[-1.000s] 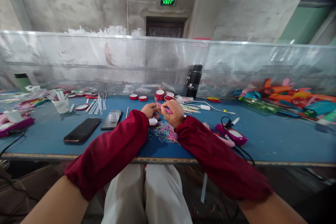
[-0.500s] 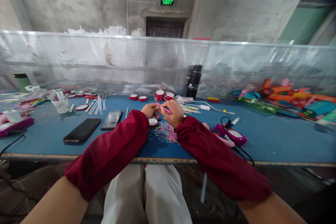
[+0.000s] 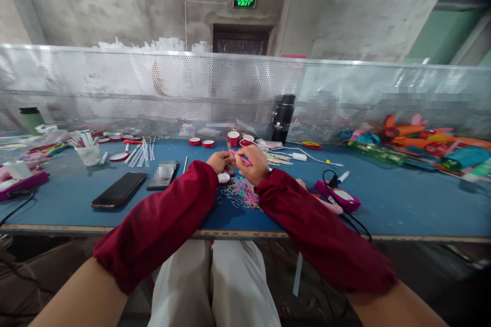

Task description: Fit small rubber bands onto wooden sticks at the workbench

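My right hand [image 3: 254, 164] is closed round a slim pink pen-like tool [image 3: 246, 161], whose exact kind I cannot make out. Its front end points toward my left hand [image 3: 219, 162]. The fingers of that hand are pinched together close to the tool; what they hold is hidden or too small to name. Below both hands lies a loose heap of small coloured rubber bands [image 3: 242, 194]. A small white-topped round dish [image 3: 223, 178] sits just under the left fingers, partly covered.
Two phones, a black one [image 3: 119, 190] and a grey one [image 3: 162, 174], lie left of my arms. A black thermos [image 3: 284, 120] stands at the back, near red round tins [image 3: 232, 138]. Right are a purple device [image 3: 341, 199] with cables and orange packets [image 3: 414, 135]; left, a white cup of pens [image 3: 89, 155].
My hands keep nearly the same place and grip, with the pink tool shifted only very slightly. Nothing else on the table has visibly moved.
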Tool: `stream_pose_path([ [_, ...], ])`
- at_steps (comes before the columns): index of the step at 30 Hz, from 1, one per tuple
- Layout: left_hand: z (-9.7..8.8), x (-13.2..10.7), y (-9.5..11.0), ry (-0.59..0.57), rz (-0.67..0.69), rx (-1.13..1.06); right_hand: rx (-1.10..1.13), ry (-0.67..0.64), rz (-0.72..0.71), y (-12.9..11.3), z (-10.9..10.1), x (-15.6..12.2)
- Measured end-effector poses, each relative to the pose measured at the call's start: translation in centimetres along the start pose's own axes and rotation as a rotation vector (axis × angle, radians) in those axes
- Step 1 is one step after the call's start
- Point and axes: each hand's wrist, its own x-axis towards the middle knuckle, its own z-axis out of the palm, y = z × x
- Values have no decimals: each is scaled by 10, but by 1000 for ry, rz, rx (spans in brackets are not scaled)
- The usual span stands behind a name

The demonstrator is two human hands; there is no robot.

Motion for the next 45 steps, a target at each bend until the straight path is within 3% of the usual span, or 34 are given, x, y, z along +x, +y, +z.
stream_pose_path([
  [45,0,0,0,-3,18,-22,-24,-3,2,-3,-1,3],
])
